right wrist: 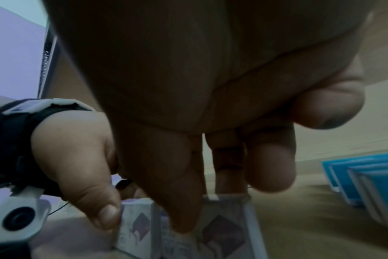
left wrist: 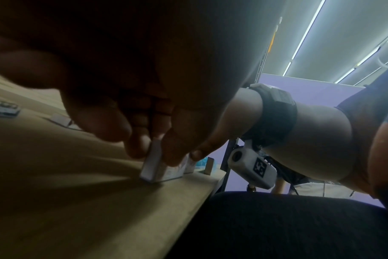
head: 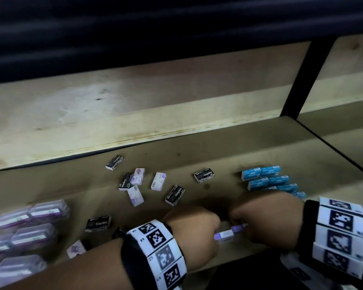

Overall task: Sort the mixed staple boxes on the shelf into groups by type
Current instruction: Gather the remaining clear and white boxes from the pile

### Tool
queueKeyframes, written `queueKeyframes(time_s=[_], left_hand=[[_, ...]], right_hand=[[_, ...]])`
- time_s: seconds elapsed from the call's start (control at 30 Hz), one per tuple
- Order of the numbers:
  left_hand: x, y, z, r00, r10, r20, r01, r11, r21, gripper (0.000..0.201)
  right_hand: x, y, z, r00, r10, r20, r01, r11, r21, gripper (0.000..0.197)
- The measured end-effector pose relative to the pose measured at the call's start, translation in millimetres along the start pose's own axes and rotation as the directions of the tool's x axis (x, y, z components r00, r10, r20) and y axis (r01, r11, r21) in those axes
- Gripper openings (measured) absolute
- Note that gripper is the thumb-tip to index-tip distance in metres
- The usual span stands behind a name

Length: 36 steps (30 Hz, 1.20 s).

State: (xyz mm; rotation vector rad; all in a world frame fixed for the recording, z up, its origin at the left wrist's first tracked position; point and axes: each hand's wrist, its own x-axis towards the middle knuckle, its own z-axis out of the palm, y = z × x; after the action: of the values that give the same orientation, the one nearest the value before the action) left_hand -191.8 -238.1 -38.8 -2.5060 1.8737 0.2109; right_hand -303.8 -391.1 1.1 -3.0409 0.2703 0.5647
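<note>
Two purple-and-white staple boxes stand on edge near the shelf's front edge. My left hand (head: pixel 215 234) pinches the left box (head: pixel 224 235), also visible in the left wrist view (left wrist: pixel 153 166). My right hand (head: pixel 242 226) pinches the right box (head: pixel 238 228) between thumb and fingers (right wrist: pixel 226 227). Loose on the shelf lie black "Staples" boxes (head: pixel 175 195) (head: pixel 204 175) and more purple-and-white boxes (head: pixel 158 181) (head: pixel 135 195). Blue boxes (head: pixel 268 181) sit grouped at the right. Clear purple cases (head: pixel 29 227) are grouped at the left.
The wooden shelf (head: pixel 197 155) has a pale back board (head: pixel 134 105). A black upright post (head: pixel 306 74) stands at the back right. A black box (head: pixel 98 223) and a purple one (head: pixel 76 249) lie near my left forearm. The front edge runs just under both wrists.
</note>
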Motion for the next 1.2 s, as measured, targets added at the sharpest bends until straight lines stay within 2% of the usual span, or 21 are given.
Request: queueKeyframes(time_s=[0.47,0.67,0.77,0.9,1.2], left_hand=[[-5.0,-1.3,5.6,0.999,-0.031,-0.032,0.031,0.999,-0.023,0.020],[-11.3,-9.3,11.1,0.994,-0.046,-0.098,0.036,0.994,-0.104,0.036],[-19.4,-18.8,9.8,0.987,-0.097,-0.128,0.077,0.985,-0.152,0.046],[-37.6,-41.1,2.4,0.971,-0.191,-0.143,0.157,0.964,-0.215,0.042],[-89.9,-87.3,-7.8,0.908,-0.399,-0.128,0.327,0.865,-0.380,0.046]], right_hand=[[-0.7,0.2,-1.8,0.999,0.010,0.036,-0.010,1.000,0.001,0.035],[-0.8,-4.0,-8.4,1.000,-0.007,0.007,0.008,1.000,-0.027,0.041],[-0.3,-7.2,-16.9,0.999,0.011,-0.042,-0.013,0.999,-0.041,0.055],[4.4,-17.3,-35.5,0.997,0.008,-0.070,-0.012,0.999,-0.051,0.060],[41.7,-67.0,-73.6,0.993,-0.116,-0.025,0.113,0.987,-0.114,0.035]])
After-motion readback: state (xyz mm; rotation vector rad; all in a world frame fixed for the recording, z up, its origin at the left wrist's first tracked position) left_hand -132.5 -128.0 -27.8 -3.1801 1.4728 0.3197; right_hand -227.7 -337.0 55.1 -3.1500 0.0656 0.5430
